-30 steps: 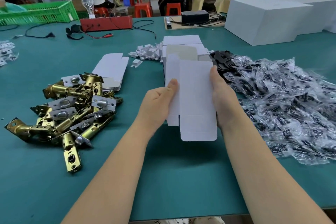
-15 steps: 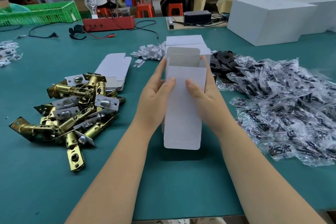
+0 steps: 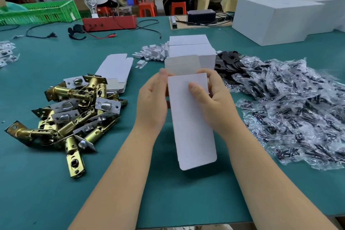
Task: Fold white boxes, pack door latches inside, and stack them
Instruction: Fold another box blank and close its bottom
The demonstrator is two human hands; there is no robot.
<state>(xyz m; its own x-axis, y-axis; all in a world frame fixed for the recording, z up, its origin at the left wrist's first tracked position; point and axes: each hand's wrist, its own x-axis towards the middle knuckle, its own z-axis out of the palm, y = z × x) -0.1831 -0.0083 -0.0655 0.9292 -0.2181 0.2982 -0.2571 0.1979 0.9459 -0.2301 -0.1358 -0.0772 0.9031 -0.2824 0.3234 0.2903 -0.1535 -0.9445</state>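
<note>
I hold a white box (image 3: 192, 123) above the green table, long side toward me, its far flap standing up and its near flap hanging loose. My left hand (image 3: 152, 103) grips its left side, fingers behind it. My right hand (image 3: 212, 102) grips the right side with the thumb pressed on the top face. A heap of brass door latches (image 3: 74, 112) lies to the left. Flat unfolded boxes (image 3: 115, 69) lie behind the heap. Folded white boxes (image 3: 190, 46) are stacked just beyond my hands.
Bagged black parts (image 3: 291, 106) spread over the right side, with loose black plates (image 3: 229, 61) behind them. Small white card inserts (image 3: 151, 53) lie at centre back. Large white cartons (image 3: 280, 17), a red device (image 3: 110, 22) with cables and a green crate (image 3: 41, 13) stand further back. People sit beyond.
The box's front panel went from spread open to closed over the body. My hands slid up toward the far end, and the box now tilts slightly to the right.
</note>
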